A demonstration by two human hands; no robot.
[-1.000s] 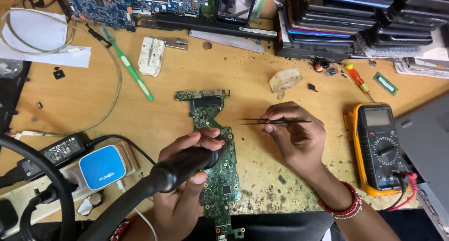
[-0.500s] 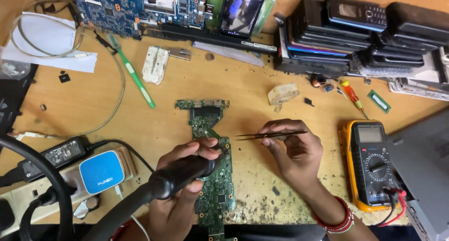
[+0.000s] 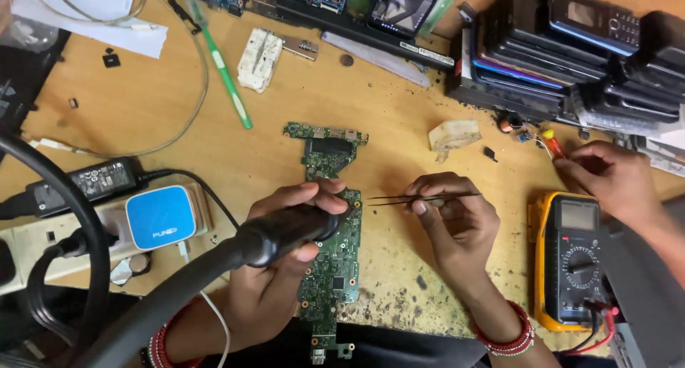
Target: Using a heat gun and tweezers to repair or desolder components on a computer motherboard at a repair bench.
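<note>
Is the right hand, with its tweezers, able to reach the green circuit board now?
Probably yes. The right hand holds the tweezers with tips just beside the circuit board, and nothing lies between them.

Wooden bench (image 3: pixel 178 111) — circuit board (image 3: pixel 328 218), multimeter (image 3: pixel 571 261), green toothbrush (image 3: pixel 222 72).

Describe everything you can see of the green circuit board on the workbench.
The green circuit board is long, narrow and irregular in outline, wider at its far end, with small chips, solder points and a dark cut-out near the top. It lies flat on the wooden bench, running away from the person. The left hand, gripping a black hot-air nozzle, rests over its middle; tweezers in the right hand point at its edge.
</note>
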